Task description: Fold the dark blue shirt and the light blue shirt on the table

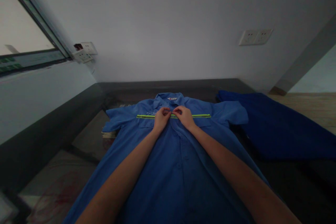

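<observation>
A blue short-sleeved work shirt (160,168) lies spread face up, its collar (168,97) at the far end. A yellow-green strip (201,116) runs across its chest. My left hand (162,116) pinches the front edge of the shirt at the chest, just below the collar. Close beside it, my right hand (183,114) pinches the other side of the front opening. Their fingertips nearly meet at the strip. Whether a button sits between the fingers is too small to make out. Further down, the front placket lies loosely overlapped.
Dark blue folded cloth (273,126) lies to the right of the shirt. The dark tabletop (126,92) meets a pale wall with wall sockets (256,37). At the left, a power adapter (82,56) sticks out near a window frame (34,57).
</observation>
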Action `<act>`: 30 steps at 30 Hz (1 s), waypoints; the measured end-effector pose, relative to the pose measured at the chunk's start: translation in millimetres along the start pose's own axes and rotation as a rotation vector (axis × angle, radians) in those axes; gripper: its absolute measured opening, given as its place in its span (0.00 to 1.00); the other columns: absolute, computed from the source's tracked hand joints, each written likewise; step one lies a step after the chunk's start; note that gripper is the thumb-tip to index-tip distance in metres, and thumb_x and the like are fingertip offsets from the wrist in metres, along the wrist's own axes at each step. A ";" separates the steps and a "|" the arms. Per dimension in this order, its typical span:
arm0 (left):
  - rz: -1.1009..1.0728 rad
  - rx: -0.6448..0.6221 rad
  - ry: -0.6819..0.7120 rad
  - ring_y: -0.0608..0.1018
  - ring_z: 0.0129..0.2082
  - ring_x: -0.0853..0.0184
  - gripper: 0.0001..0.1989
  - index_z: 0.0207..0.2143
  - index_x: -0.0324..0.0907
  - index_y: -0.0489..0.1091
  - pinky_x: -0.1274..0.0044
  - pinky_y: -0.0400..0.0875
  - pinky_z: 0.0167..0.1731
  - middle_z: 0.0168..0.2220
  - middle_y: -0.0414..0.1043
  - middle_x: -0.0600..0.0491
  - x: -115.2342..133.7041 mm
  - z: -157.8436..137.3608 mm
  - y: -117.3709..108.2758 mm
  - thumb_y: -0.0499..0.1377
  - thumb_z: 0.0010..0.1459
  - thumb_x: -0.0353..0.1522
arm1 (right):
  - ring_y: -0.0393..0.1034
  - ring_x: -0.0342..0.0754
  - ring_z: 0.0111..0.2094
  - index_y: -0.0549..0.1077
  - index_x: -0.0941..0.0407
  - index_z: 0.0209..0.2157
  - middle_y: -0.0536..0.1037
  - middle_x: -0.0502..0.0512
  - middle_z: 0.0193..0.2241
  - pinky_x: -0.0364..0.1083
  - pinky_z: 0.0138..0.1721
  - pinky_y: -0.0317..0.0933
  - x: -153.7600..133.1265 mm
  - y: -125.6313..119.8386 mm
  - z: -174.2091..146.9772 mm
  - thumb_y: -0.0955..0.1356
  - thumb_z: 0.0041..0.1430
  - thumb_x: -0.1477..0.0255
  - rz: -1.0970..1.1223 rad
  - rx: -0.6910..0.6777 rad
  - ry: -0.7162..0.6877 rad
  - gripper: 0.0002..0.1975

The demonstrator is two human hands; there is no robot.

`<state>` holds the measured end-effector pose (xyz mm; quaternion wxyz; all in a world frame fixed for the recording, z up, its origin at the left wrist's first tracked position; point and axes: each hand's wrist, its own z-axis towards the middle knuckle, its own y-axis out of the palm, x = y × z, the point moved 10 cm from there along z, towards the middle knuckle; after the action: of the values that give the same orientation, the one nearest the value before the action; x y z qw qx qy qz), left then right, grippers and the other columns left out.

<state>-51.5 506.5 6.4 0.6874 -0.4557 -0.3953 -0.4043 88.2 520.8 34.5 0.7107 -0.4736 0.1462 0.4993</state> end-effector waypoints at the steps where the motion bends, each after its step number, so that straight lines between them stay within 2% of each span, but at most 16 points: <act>1: -0.024 -0.006 0.003 0.79 0.29 0.66 0.10 0.40 0.38 0.68 0.78 0.71 0.30 0.28 0.77 0.52 1.2 -1.0 0.7 0.60 0.53 0.28 | 0.70 0.46 0.31 0.75 0.57 0.29 0.76 0.53 0.28 0.43 0.35 0.61 1.2 -0.1 0.8 0.70 0.55 0.74 0.000 -0.002 0.005 0.02; 9: -0.133 -0.078 0.054 0.75 0.29 0.72 0.18 0.43 0.40 0.64 0.80 0.69 0.31 0.29 0.70 0.57 7.6 -3.9 11.4 0.61 0.49 0.25 | 0.70 0.45 0.28 0.75 0.57 0.27 0.77 0.50 0.25 0.42 0.33 0.61 9.3 -4.6 4.9 0.71 0.50 0.77 0.037 -0.011 0.079 0.01; 19: 0.019 -0.053 0.080 0.72 0.26 0.71 0.16 0.40 0.40 0.65 0.80 0.65 0.29 0.25 0.66 0.60 6.8 -0.2 9.9 0.61 0.48 0.24 | 0.69 0.45 0.29 0.76 0.57 0.23 0.76 0.51 0.24 0.42 0.32 0.60 5.9 -11.1 6.7 0.72 0.47 0.78 0.037 0.029 0.040 0.03; 25: 0.199 -0.090 0.075 0.70 0.24 0.71 0.15 0.38 0.41 0.64 0.80 0.61 0.27 0.22 0.63 0.62 11.5 -1.6 15.5 0.60 0.47 0.22 | 0.69 0.44 0.27 0.78 0.58 0.24 0.77 0.52 0.24 0.42 0.32 0.60 10.3 -7.7 4.2 0.72 0.48 0.78 0.028 0.021 0.081 0.02; 30: 0.271 -0.085 0.070 0.71 0.25 0.70 0.14 0.36 0.41 0.65 0.79 0.61 0.28 0.22 0.64 0.61 14.8 -2.7 15.6 0.60 0.46 0.21 | 0.71 0.45 0.26 0.78 0.58 0.24 0.78 0.53 0.23 0.41 0.30 0.61 22.8 -3.5 5.1 0.71 0.48 0.76 0.128 0.015 0.160 0.02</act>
<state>-31.4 505.0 14.4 0.7292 -0.5192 -0.2886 -0.3397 100.2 537.9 23.4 0.6668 -0.4964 0.2362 0.5032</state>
